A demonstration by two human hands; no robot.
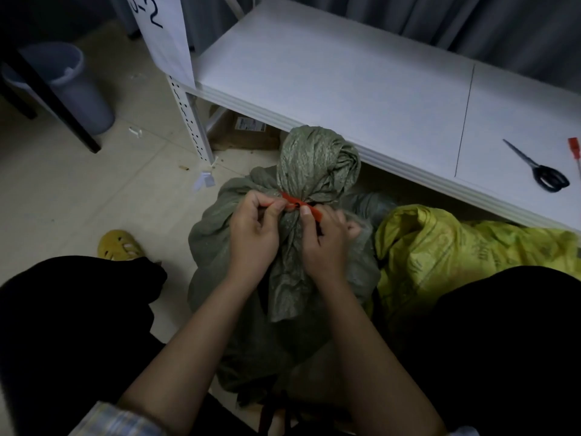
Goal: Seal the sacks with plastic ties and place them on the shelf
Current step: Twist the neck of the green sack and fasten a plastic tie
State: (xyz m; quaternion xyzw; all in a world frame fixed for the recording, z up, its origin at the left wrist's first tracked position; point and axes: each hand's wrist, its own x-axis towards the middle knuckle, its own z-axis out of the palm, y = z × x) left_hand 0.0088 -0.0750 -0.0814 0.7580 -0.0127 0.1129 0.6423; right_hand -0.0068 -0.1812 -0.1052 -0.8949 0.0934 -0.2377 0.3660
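While the green sack [283,278] sits on the floor just below the shelf [345,83], its red tie [301,205] runs sideways across the neck: left hand [251,234] and right hand [327,237] each pinch an end, equally close.

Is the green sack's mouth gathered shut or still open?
Gathered shut: green sack neck is bunched, red tie around it, pinched by both hands.

Two sacks, green [283,278] and yellow [456,256]; one red tie [298,204]; one scissors [537,171]; one bin [72,86].
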